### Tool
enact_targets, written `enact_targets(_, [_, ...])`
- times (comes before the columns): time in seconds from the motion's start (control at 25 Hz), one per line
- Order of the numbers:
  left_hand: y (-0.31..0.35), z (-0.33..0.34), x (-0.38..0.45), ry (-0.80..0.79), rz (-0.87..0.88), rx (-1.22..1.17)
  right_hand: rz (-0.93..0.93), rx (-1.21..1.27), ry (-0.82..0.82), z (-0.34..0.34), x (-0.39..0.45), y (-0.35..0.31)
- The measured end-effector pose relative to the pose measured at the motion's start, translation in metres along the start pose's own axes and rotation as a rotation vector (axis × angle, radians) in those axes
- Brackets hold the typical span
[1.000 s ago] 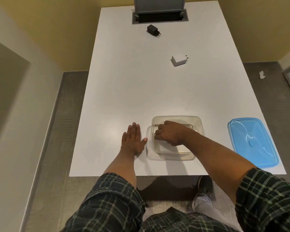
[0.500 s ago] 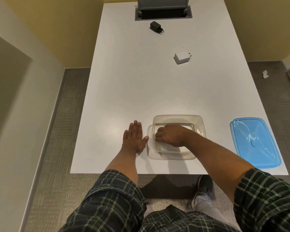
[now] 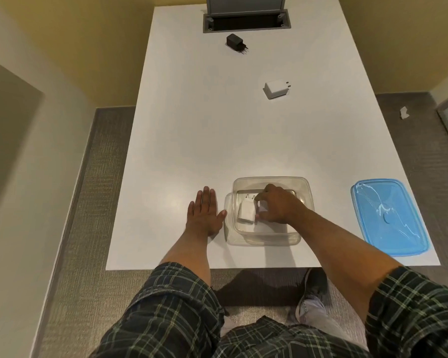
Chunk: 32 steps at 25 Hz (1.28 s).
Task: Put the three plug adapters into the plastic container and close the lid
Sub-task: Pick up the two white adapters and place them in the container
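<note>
A clear plastic container stands near the table's front edge. A white plug adapter lies on its floor at the left, prongs pointing away from me. My right hand is inside the container just right of that adapter, fingers loosely curled, fingertips at its right edge and not around it. My left hand lies flat on the table, its thumb against the container's left wall. A second white adapter sits mid-table. A black adapter lies at the far end. The blue lid rests at the front right.
A grey cable box with a raised flap is set into the white table at its far edge. Carpet and walls surround the table. A small white scrap lies on the floor to the right.
My right hand covered the white adapter inside the container; it has since drawn back to the right, leaving the adapter lying uncovered. My left hand stays flat.
</note>
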<state>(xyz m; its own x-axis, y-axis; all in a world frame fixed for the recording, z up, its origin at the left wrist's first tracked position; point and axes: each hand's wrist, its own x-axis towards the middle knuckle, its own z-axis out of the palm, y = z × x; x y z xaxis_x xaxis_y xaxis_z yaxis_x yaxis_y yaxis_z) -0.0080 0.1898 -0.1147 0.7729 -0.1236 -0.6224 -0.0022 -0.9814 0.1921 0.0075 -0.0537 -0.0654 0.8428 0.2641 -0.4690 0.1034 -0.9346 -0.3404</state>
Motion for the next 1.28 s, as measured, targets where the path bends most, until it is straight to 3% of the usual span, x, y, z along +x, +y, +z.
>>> enact_targets(0.52, [0.000, 0.000, 0.002, -0.019, -0.001, 0.018, 0.049, -0.109, -0.031, 0.008, 0.012, -0.009])
enact_targets(0.88, [0.000, 0.007, -0.002, 0.088, 0.024, 0.013, -0.200, -0.508, 0.097, -0.015, 0.000, -0.015])
enact_targets(1.08, [-0.005, 0.013, -0.005, 0.239, 0.083, 0.023, -0.397, -0.429, 0.394, -0.038, -0.004, -0.026])
enact_targets(1.28, [0.000, -0.012, 0.015, 0.370, 0.119, 0.037, -0.253, -0.245, 0.534, -0.067, 0.020, -0.018])
